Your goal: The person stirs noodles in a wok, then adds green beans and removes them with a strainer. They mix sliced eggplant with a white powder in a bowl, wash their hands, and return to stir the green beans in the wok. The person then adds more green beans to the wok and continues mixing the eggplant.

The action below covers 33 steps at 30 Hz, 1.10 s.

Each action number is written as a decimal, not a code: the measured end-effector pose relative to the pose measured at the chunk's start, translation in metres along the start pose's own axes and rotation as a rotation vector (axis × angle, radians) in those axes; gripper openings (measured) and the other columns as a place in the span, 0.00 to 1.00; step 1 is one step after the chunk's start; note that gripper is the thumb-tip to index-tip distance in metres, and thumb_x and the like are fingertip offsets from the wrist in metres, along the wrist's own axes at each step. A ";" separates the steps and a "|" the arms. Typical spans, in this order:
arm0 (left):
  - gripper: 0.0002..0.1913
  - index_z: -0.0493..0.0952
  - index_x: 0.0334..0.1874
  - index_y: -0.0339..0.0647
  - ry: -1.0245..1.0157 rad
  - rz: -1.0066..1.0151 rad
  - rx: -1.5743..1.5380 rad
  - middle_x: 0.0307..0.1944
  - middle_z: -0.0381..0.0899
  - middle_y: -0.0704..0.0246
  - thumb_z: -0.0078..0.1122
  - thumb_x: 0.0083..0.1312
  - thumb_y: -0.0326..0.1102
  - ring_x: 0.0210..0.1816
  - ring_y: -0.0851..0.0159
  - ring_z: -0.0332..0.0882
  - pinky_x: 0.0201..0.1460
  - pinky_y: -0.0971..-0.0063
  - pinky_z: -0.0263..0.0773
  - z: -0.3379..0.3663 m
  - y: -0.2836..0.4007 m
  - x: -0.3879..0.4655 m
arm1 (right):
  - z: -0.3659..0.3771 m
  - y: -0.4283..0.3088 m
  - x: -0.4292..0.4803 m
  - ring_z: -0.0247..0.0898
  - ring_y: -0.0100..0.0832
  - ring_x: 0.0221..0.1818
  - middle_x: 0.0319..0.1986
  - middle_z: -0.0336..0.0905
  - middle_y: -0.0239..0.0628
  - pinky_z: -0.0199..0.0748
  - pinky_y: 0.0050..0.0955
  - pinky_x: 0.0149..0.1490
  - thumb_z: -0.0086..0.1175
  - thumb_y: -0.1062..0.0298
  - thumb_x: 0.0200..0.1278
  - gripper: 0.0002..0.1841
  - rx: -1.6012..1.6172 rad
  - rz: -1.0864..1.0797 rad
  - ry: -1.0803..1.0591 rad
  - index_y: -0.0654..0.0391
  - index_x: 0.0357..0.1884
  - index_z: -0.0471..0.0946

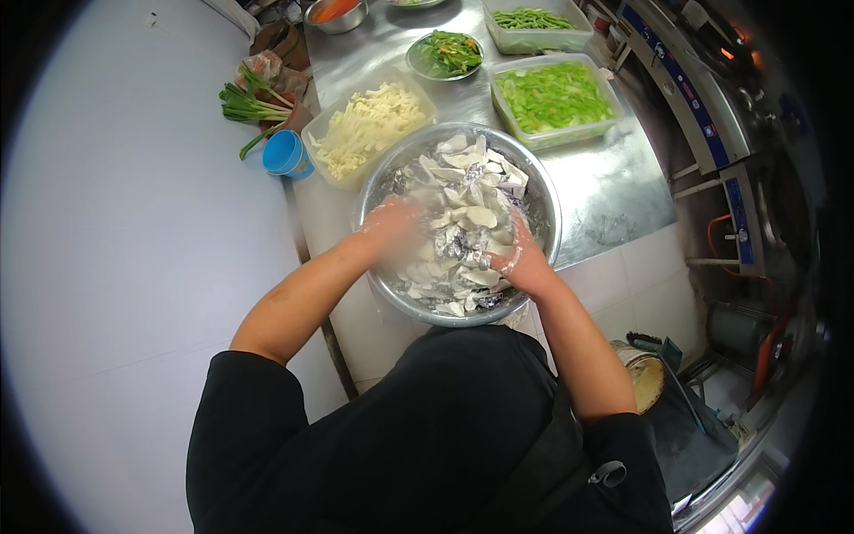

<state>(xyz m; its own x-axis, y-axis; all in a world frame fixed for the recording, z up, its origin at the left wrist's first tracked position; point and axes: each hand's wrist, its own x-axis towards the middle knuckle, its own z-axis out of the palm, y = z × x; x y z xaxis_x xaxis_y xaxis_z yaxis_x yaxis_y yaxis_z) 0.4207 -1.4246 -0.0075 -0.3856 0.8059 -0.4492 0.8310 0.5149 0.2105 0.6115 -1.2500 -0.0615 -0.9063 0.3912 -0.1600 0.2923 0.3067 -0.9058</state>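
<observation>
A large round metal basin (550, 220) stands in front of me at the near end of the steel table. It is full of cut food pieces (480, 217) coated in white powder; dark purplish skin shows on some, perhaps eggplant. Inside the basin's left side is my left hand (398, 225), blurred by motion, its fingers too smeared to make out. My right hand (522, 257), dusted with powder, rests against the pieces at the right side. Its thumb and fingers are spread apart, with the fingertips partly among the pieces.
Beyond the basin, the steel table (600, 180) holds a tub of pale strips (373, 127), a tub of sliced green vegetable (554, 97), green beans (530, 19) and a plate of greens (450, 53). A blue cup (285, 153) and scallions (250, 103) are left; stoves (694, 93) stand right.
</observation>
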 end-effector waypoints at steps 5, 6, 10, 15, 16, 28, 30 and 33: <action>0.29 0.76 0.57 0.39 -0.083 0.071 -0.018 0.62 0.70 0.51 0.67 0.57 0.49 0.63 0.46 0.68 0.64 0.60 0.66 -0.029 -0.013 0.003 | 0.028 0.014 -0.005 0.55 0.56 0.69 0.64 0.59 0.66 0.55 0.41 0.71 0.72 0.47 0.42 0.66 -0.089 0.279 -0.040 0.71 0.73 0.39; 0.29 0.76 0.57 0.39 -0.050 0.151 -0.029 0.62 0.71 0.51 0.67 0.57 0.49 0.62 0.46 0.69 0.64 0.60 0.66 -0.037 -0.017 0.012 | 0.034 0.016 -0.001 0.55 0.58 0.68 0.64 0.59 0.67 0.56 0.42 0.70 0.72 0.46 0.42 0.66 -0.130 0.316 0.042 0.70 0.73 0.39; 0.31 0.74 0.62 0.41 -0.048 -0.021 -0.515 0.64 0.70 0.52 0.61 0.63 0.54 0.61 0.50 0.71 0.65 0.65 0.65 -0.049 -0.041 0.102 | 0.033 0.025 0.024 0.58 0.54 0.67 0.65 0.59 0.64 0.58 0.41 0.69 0.71 0.47 0.45 0.64 0.018 0.401 0.254 0.69 0.74 0.39; 0.34 0.72 0.66 0.45 -0.135 0.097 -0.552 0.66 0.70 0.63 0.54 0.65 0.62 0.61 0.60 0.71 0.64 0.69 0.64 -0.020 -0.038 0.181 | 0.010 0.036 0.046 0.56 0.41 0.68 0.68 0.57 0.46 0.54 0.44 0.70 0.60 0.44 0.61 0.48 0.771 0.524 0.278 0.54 0.75 0.48; 0.35 0.72 0.66 0.46 -0.269 -0.093 -0.902 0.67 0.70 0.66 0.53 0.65 0.64 0.61 0.62 0.71 0.64 0.69 0.64 -0.021 -0.031 0.189 | 0.008 0.038 0.051 0.58 0.40 0.67 0.68 0.58 0.44 0.56 0.44 0.69 0.57 0.43 0.63 0.44 0.783 0.544 0.265 0.53 0.74 0.51; 0.35 0.72 0.66 0.48 -0.579 0.072 -0.522 0.65 0.72 0.65 0.56 0.62 0.64 0.62 0.62 0.69 0.65 0.65 0.63 -0.021 -0.023 0.198 | -0.026 0.026 0.087 0.74 0.36 0.56 0.58 0.74 0.41 0.73 0.37 0.59 0.46 0.44 0.70 0.29 0.972 0.772 0.044 0.53 0.65 0.69; 0.33 0.73 0.65 0.43 -0.572 0.105 -0.520 0.62 0.74 0.60 0.58 0.64 0.59 0.62 0.62 0.69 0.67 0.66 0.61 -0.033 -0.024 0.186 | -0.031 0.018 0.092 0.75 0.34 0.53 0.53 0.78 0.39 0.75 0.37 0.56 0.47 0.49 0.71 0.24 1.014 0.721 0.002 0.53 0.61 0.72; 0.30 0.74 0.62 0.38 -0.511 0.180 -0.478 0.56 0.78 0.60 0.61 0.65 0.54 0.55 0.62 0.73 0.62 0.68 0.66 -0.057 -0.013 0.151 | -0.034 0.000 0.100 0.78 0.33 0.47 0.48 0.80 0.39 0.76 0.33 0.51 0.44 0.55 0.73 0.21 0.864 0.660 -0.016 0.59 0.57 0.74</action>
<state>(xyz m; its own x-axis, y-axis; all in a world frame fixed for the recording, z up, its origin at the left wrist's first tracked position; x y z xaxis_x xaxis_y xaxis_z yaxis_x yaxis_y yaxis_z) 0.3289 -1.2926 -0.0285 0.0740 0.7132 -0.6970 0.5524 0.5526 0.6241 0.5317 -1.1818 -0.0643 -0.6548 0.2414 -0.7162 0.4154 -0.6767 -0.6079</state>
